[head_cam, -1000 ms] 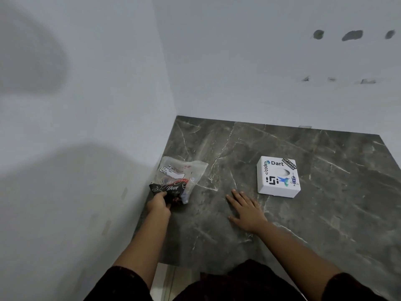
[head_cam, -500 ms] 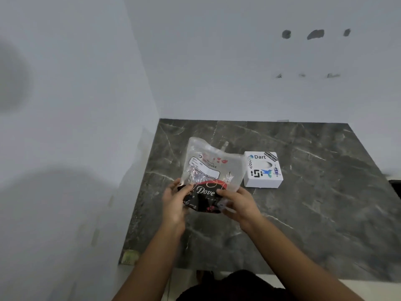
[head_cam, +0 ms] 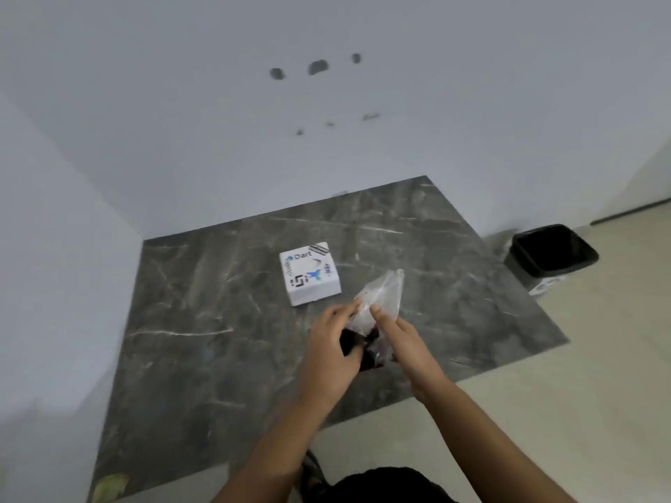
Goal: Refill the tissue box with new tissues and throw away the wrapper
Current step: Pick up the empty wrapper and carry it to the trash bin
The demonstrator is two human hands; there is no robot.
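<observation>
A white square tissue box with stickers on its top sits on the dark marble slab. Just right of it and nearer to me, both hands hold up a clear plastic wrapper with a dark printed lower part. My left hand grips the dark lower end. My right hand pinches the clear part from the right side. The wrapper stands above the slab, its clear end pointing away from me. What is inside the wrapper I cannot tell.
A black waste bin with a dark liner stands on the pale floor past the slab's right edge. White walls close the slab on the left and far sides. A dry leaf lies at the slab's near-left corner.
The wrapper went from the slab's left side, held by my left hand alone, to both hands, and is now right of the tissue box. My view has swung right, revealing the bin.
</observation>
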